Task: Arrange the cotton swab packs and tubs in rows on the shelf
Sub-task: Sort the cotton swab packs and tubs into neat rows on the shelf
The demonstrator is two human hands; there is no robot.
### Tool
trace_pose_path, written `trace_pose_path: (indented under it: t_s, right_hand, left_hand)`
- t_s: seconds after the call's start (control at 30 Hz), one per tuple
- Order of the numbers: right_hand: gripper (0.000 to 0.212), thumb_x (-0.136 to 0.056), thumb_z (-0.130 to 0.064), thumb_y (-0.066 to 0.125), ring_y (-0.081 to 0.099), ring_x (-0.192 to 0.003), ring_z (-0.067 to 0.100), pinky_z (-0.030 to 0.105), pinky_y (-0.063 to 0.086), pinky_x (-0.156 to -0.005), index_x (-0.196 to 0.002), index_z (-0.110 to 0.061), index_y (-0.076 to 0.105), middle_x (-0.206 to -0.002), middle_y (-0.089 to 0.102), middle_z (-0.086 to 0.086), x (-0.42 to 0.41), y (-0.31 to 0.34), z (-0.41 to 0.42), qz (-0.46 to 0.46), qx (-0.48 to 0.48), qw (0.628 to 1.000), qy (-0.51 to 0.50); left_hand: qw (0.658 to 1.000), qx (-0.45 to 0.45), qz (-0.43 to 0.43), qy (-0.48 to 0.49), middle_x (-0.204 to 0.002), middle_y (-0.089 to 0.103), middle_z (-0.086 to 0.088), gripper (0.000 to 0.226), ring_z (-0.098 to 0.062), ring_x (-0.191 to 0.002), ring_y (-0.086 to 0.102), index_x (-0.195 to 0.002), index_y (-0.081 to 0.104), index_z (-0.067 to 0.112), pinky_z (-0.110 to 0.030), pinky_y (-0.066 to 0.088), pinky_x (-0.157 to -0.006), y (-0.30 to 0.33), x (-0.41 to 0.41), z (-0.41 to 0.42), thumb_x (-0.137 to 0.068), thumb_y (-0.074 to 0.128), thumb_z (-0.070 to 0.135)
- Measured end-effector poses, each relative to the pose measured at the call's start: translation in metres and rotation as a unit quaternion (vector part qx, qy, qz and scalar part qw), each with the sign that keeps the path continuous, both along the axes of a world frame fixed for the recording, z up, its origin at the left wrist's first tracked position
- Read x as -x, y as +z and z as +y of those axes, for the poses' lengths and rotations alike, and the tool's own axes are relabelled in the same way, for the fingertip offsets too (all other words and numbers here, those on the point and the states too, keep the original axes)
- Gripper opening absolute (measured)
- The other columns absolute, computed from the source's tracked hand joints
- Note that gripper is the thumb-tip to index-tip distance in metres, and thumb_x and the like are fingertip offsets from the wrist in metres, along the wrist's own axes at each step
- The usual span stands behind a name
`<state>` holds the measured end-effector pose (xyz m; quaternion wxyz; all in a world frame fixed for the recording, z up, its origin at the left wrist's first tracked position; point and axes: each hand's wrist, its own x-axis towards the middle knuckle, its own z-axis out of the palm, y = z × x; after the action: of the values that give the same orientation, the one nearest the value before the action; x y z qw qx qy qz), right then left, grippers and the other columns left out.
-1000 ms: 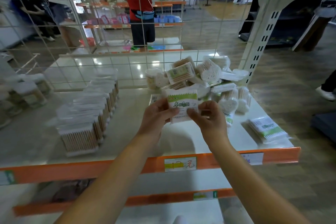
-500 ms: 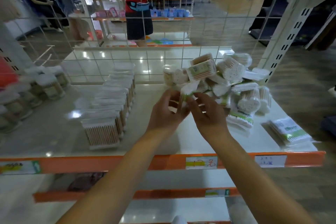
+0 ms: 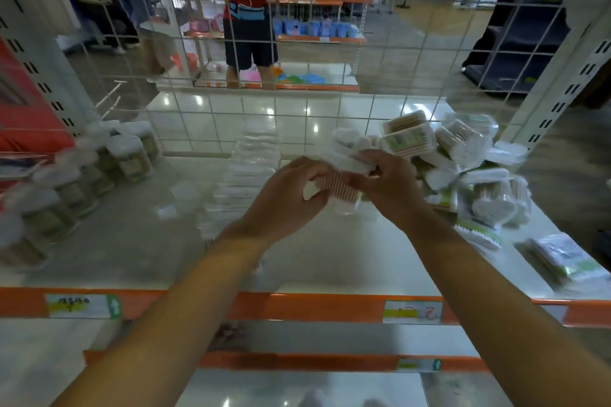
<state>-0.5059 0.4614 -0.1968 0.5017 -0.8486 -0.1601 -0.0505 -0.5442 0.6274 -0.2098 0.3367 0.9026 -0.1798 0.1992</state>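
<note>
Both hands hold one clear cotton swab pack point(image 3: 337, 190) above the middle of the white shelf point(image 3: 139, 248); wooden sticks show through it. My left hand point(image 3: 291, 198) grips its left end and my right hand point(image 3: 386, 182) pinches its upper right side. Behind and left of the hands runs a row of flat swab packs point(image 3: 244, 172), stood one behind another. A loose heap of swab packs and boxes point(image 3: 463, 162) lies at the back right. Round swab tubs point(image 3: 129, 158) stand in rows at the left. A green and white pack point(image 3: 568, 259) lies flat at the front right.
A white wire grid point(image 3: 307, 102) closes the back of the shelf, with white uprights at both sides. An orange front rail point(image 3: 297, 306) carries price labels, and another orange shelf edge hangs overhead. Beyond the grid a person in a red top point(image 3: 248, 16) stands in the aisle.
The view has moved closer and lower to the shelf. The pack has turned in my hands, so its stick side now shows between them. Both hands have shifted slightly toward the row of packs.
</note>
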Motion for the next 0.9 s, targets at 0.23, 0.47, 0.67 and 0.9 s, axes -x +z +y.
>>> trace_pose_path:
  t_s: [0.23,0.47,0.67,0.9]
  right_hand:
    - [0.039,-0.079,-0.02,0.072,0.058,-0.096,0.014,0.027,0.046,-0.086,-0.116,-0.012,0.063,-0.109,0.066,0.005,-0.046,-0.006,0.037,-0.063,0.103,0.992,-0.041]
    - [0.038,-0.083,-0.026,0.068,0.052,-0.091,0.008,0.0,0.03,-0.055,-0.117,-0.012,0.062,-0.108,0.064,0.001,-0.078,-0.012,0.064,-0.063,0.183,0.98,-0.045]
    - [0.024,-0.081,-0.017,0.068,0.061,-0.093,0.024,0.028,0.045,-0.077,-0.102,-0.008,0.066,-0.098,0.067,0.01,-0.107,-0.026,0.077,-0.066,0.219,0.973,-0.032]
    - [0.01,-0.082,-0.005,0.062,0.06,-0.081,0.021,0.026,0.042,-0.066,-0.089,0.0,0.067,-0.087,0.066,0.014,-0.132,-0.03,0.081,-0.08,0.253,0.963,-0.038]
  left_hand:
    - [0.993,-0.077,0.024,0.092,-0.108,0.061,-0.005,0.028,-0.014,-0.096,0.053,-0.114,0.061,0.01,-0.023,0.038,-0.08,0.01,-0.036,0.056,-0.087,0.06,0.018]
    - [0.981,-0.135,0.06,0.129,-0.11,0.061,-0.011,0.03,-0.019,-0.097,0.055,-0.117,0.059,0.006,-0.024,0.038,-0.077,0.005,-0.072,0.088,-0.088,0.059,0.017]
    - [0.972,-0.15,0.087,0.161,-0.116,0.06,-0.015,0.034,-0.026,-0.105,0.056,-0.12,0.057,0.005,-0.029,0.041,-0.083,-0.004,-0.094,0.098,-0.087,0.058,0.015]
    - [0.971,-0.16,0.114,0.132,-0.131,0.053,-0.017,0.042,-0.029,-0.12,0.05,-0.13,0.049,0.002,-0.035,0.038,-0.099,-0.003,-0.106,0.097,-0.093,0.052,0.022]
